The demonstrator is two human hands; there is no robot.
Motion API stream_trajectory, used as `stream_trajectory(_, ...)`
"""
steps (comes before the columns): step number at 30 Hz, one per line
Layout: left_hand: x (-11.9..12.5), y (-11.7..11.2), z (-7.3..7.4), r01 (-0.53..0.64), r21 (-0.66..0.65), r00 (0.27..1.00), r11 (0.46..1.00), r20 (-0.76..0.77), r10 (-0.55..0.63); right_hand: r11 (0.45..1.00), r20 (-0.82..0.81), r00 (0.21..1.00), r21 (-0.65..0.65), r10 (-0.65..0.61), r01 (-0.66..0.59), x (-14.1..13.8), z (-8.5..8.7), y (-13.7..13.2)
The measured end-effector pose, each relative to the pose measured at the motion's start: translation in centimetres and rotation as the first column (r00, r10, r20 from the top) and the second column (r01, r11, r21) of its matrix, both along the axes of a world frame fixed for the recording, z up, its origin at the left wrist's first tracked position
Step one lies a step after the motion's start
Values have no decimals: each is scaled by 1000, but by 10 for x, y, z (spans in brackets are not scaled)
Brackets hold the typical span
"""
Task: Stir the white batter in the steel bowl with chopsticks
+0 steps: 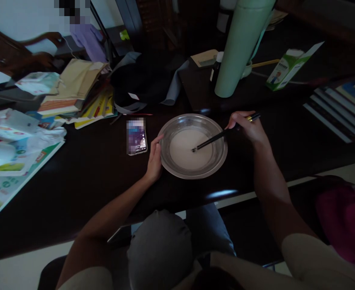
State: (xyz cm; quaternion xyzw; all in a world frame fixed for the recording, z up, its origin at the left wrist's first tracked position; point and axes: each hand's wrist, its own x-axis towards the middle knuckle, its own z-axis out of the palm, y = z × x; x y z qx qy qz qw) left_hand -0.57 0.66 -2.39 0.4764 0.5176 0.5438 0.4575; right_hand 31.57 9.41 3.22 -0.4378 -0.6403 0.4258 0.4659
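A wide metal bowl point(195, 175) stands on the dark table with a milky white liquid point(185, 159) in it. My left hand point(155, 159) grips the bowl's left side, fingers along the rim. In my right hand point(247, 125), closed at the bowl's right, is a pair of black chopsticks point(214, 139) with gold bands near the upper end. They slant down to the left, and their tips are in the liquid near the middle of the bowl.
Left of the bowl lies a lit phone point(139, 139). Stacked books and papers point(74, 86) and packages point(11, 125) crowd the left. A black bag point(147, 80) and a tall green flask point(240, 48) stand behind, a green carton point(286, 70) and books point(337, 108) to the right.
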Motion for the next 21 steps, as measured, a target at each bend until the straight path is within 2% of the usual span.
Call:
stream_trajectory(4,0,0,0,2,4,1000,1000,9,-2,990,88,986,-30,143,-141,-2,3,-3)
stream_trajectory(6,0,0,0,2,-4,1000,1000,1,-2,990,111,984,-16,142,-141,-3,3,-3)
stream_trajectory(10,0,0,1,0,-14,1000,1000,2,0,1000,21,999,0,24,-24,-1,2,-1)
stream_trajectory(15,0,0,0,-4,-8,1000,1000,29,5,985,82,982,-22,171,-170,-2,0,-1)
stream_trajectory(17,0,0,0,0,-12,999,1000,48,0,989,85,986,0,144,-145,-2,0,0)
stream_trajectory(20,0,0,-1,3,-11,998,1000,58,-2,1000,12,1000,5,29,-29,0,0,0)
stream_trajectory(21,0,1,-1,2,-9,998,1000,57,-2,1000,3,1000,0,30,-30,0,0,0)
